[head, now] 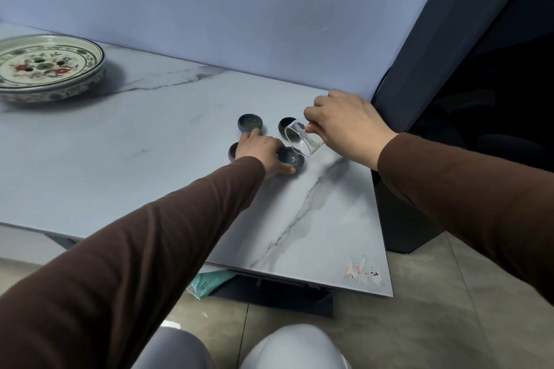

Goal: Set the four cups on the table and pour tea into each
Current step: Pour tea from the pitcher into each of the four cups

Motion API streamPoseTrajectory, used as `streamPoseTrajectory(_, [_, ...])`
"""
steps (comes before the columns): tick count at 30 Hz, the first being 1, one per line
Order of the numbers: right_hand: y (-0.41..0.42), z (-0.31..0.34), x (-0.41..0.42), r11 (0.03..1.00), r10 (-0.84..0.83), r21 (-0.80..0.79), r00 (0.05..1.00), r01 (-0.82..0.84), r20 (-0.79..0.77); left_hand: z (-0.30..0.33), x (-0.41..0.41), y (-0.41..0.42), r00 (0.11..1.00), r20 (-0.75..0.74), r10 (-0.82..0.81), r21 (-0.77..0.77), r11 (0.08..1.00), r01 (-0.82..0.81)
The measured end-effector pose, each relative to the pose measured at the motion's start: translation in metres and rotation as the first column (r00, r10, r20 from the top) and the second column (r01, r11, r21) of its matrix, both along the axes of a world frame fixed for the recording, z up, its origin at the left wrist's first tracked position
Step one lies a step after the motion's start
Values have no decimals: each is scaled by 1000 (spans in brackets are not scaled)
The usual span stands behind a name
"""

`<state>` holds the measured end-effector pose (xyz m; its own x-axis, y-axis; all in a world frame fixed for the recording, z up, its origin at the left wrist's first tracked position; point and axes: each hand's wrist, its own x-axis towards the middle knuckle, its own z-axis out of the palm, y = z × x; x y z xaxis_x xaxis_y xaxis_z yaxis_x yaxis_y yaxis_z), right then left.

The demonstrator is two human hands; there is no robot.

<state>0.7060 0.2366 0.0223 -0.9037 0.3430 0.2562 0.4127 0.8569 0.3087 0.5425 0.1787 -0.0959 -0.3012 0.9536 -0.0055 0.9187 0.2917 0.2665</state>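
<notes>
Four cups [250, 123] grouped mid-frame on table [120, 159]. Right hand [344, 126] grips tilted glass pitcher [302, 141], pouring into near-right cup [290, 157]; left hand [259, 151] steadies it. Far-left cup looks filled; rest unclear.

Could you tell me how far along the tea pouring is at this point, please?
Done: all four cups stand on the table, and the far-left cup already holds liquid. In hand: the right hand tips the glass pitcher over the near-right cup, steadied by the left hand. Left: the far-right cup and near-left cup are partly hidden, so their fill is unclear.
</notes>
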Motion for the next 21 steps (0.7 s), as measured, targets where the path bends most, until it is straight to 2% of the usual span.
streamPoseTrajectory(13, [-15,7,-1,984,89,148,992,-102,92,1,1,-1,1000,7,29,-3,1000,-29])
streamPoseTrajectory(19, [-25,12,2,944,96,298,982,-142,164,2,2,-1,1000,-1,30,-5,1000,-30])
streamPoseTrajectory(21, [-26,12,3,937,138,298,978,-180,155,1,1,0,1000,-4,27,-7,1000,-27])
